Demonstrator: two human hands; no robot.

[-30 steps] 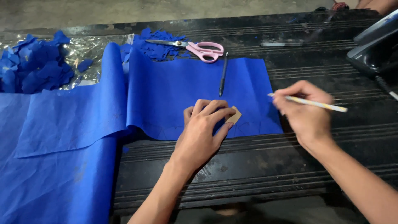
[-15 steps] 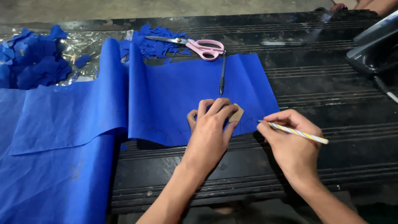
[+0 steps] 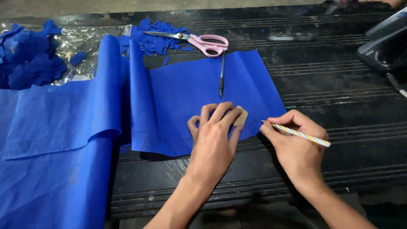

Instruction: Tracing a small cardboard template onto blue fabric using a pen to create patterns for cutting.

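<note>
The tan template (image 3: 241, 115) lies on the blue cloth (image 3: 203, 97) near its lower right edge, pinned flat under the left hand (image 3: 216, 135), while the right hand (image 3: 292, 142) grips a striped pencil (image 3: 301, 135) with its tip beside the template; tracing well calls, in my judgement, for firm pressure and cloth kept taut on the dark surface (image 3: 330, 85).

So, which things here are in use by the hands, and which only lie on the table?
In use:
left hand pressing tan template
blue sheet
right hand holding striped pencil

Lying about:
pink scissors
dark pen
blue scraps
</note>
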